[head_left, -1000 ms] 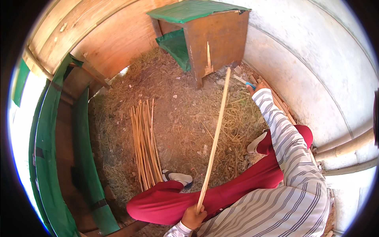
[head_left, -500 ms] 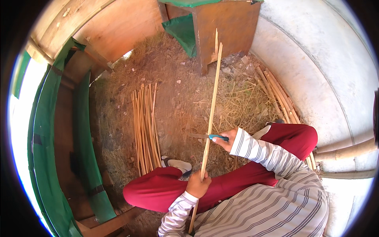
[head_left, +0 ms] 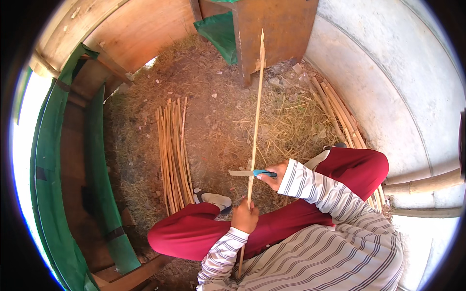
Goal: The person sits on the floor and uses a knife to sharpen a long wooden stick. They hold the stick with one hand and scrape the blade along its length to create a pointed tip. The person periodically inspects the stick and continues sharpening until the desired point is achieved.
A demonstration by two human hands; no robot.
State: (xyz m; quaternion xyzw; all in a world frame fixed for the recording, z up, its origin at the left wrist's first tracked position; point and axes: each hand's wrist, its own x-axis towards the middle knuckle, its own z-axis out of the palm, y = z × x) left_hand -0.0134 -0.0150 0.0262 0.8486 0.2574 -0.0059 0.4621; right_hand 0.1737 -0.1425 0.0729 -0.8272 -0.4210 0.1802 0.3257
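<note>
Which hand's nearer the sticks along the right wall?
Right. The right hand, holding the blue-handled knife, is left of and short of those sticks; the left hand, gripping a strip, sits farther left, closer in.

A makeshift shed workshop is suggested: the earthen floor (head_left: 206, 128) is littered with straw (head_left: 289, 131), laid with slender wooden strips (head_left: 172, 157), and bounded by a plywood wall (head_left: 145, 31) and pale sheeting (head_left: 371, 77).

Seated worker, both hands closed, right held farther forward than left.

From where I stand: left hand (head_left: 244, 218) fisted near the lap, left forearm (head_left: 222, 252) angled forward. Right hand (head_left: 274, 176) gripping, thumb pointing leftward; right forearm (head_left: 313, 185) slants inward, elbow bent. Hands near each other, not touching. Knees bent, spread.
</note>
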